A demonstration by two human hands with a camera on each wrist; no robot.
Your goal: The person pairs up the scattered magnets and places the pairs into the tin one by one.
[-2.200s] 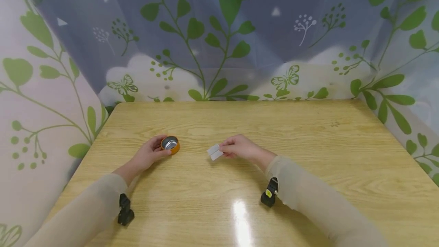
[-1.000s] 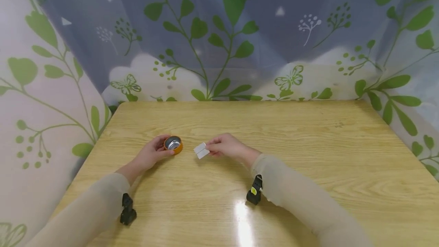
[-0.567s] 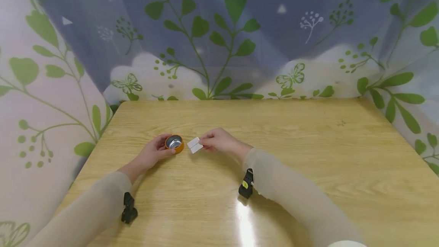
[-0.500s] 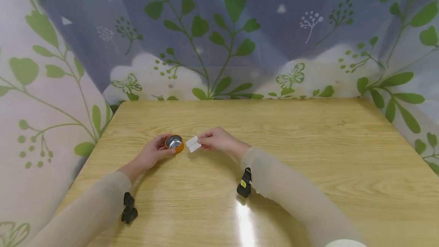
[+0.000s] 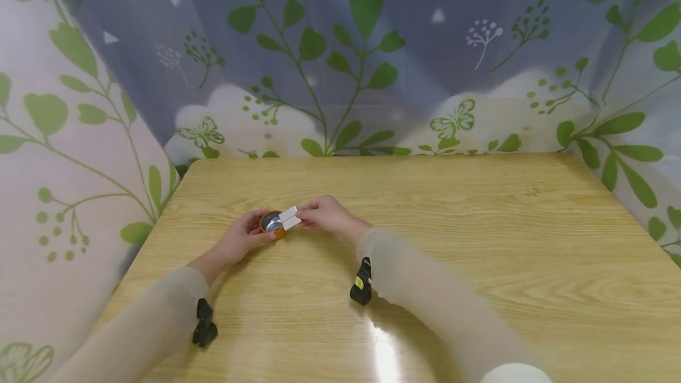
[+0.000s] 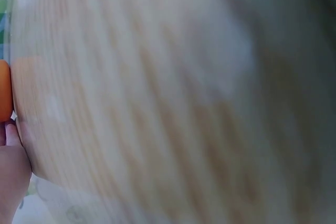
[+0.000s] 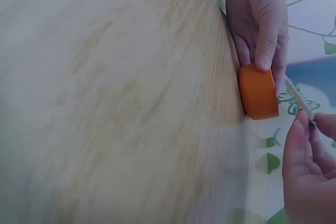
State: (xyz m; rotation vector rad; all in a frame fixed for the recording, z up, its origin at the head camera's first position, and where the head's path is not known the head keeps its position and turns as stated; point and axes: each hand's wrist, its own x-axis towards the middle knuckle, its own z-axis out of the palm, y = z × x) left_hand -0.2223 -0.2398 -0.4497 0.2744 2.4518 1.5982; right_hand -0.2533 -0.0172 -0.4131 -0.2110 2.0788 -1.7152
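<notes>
A small round orange bowl (image 5: 273, 234) with a shiny metal inside stands on the table. My left hand (image 5: 242, 239) grips its left side, thumb at the front and fingers behind. A flat white rectangular piece (image 5: 289, 218), with a line across its middle, is pinched between the thumb and fingers of my right hand (image 5: 328, 216). From the head, the piece overlaps the bowl's right rim. In the right wrist view that white piece (image 7: 299, 96) is tilted, just above the bowl's open side and apart from it. Only part of the bowl (image 6: 5, 90) shows in the left wrist view.
The wooden table (image 5: 452, 211) spreads out around both hands, with a bright light reflection near its front. A curtain (image 5: 340, 64) printed with leaves and butterflies closes off the back and sides. Black wrist cameras hang under both sleeves.
My right hand has moved left with the white piece, from well right of the bowl to over its right rim. My left hand and the bowl have stayed almost in place.
</notes>
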